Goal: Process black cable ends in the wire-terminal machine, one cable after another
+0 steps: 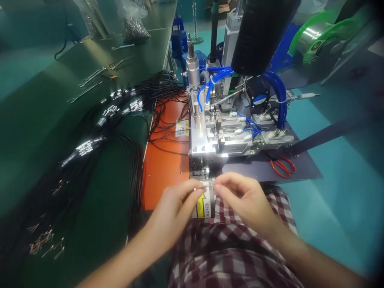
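My left hand (183, 197) is closed in a pinch on a thin dark cable (205, 187), just above a white label with a yellow arrow (200, 207). Facing it, my right hand (238, 192) pinches the fine, pale end of the same piece between thumb and forefinger. The tips of both hands are a short gap apart, in front of the chain conveyor (199, 173) at the machine's near end. Behind them stands the metal machine (222, 140) with blue air hoses (279, 96). What exactly tips the cable is too small to make out.
Black cables with shiny metal ends (87, 148) lie in bundles on the green table (105, 184) at left, tools (91, 78) beyond them. Red-handled scissors (282, 166) rest right of the machine. A green wire spool (321, 36) and a black cylinder (261, 36) hang above.
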A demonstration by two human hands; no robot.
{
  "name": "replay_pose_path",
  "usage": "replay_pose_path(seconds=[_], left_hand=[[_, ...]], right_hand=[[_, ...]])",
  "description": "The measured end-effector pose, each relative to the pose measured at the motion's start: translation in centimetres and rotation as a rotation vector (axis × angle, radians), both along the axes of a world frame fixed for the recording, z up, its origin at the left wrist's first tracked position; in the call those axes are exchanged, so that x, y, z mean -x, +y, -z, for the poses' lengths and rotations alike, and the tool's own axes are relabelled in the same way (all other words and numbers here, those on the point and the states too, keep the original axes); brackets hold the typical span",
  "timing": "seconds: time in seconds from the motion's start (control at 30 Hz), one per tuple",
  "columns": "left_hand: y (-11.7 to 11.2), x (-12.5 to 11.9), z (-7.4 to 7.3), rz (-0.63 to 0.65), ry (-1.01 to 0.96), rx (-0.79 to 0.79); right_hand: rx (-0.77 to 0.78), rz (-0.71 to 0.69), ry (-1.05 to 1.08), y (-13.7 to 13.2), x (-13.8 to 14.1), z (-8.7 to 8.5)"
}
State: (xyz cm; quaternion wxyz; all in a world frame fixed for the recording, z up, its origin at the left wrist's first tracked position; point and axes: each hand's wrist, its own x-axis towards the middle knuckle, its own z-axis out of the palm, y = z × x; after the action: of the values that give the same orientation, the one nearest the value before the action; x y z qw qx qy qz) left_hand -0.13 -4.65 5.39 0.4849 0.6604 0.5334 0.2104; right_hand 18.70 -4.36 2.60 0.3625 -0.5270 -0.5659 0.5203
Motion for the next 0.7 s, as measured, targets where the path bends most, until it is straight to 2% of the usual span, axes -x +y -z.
replay_pose_path(seconds=[0.1,0.17,0.27,0.33,0.43,0.5,0.7], left_hand=[[-0.4,-0.7,-0.2,0.026,0.155,-0.150],[-0.9,-1.3,0.1,-0.031,0.210,-0.266],[-1.2,-1.7,0.7,-0.085,0.139,-0.395],[-0.8,-1.5,0.9,-0.058,-0.011,-0.281],[0.6,-0.9,0.8,-0.037,-0.301,0.199],[1.5,-0.6,0.9,-0.075,-0.438,0.400],[2.4,-0.7,1.6,-0.164,-0.548,0.469]], right_hand=[[-0.062,-0.020,-0.067,0.1,0.3,-0.3],[-0.135,-0.016,-0.141,0.1,0.2,-0.8],[-0.110,-0.010,-0.119,0.3,0.0,-1.6],[0.016,-0.046,-0.023,0.6,-0.1,-2.0],[0.165,-0.095,0.108,1.4,0.0,-1.8],[0.204,-0.088,0.158,1.8,0.1,-1.3],[0.171,0.063,0.117,1.6,0.2,0.1]])
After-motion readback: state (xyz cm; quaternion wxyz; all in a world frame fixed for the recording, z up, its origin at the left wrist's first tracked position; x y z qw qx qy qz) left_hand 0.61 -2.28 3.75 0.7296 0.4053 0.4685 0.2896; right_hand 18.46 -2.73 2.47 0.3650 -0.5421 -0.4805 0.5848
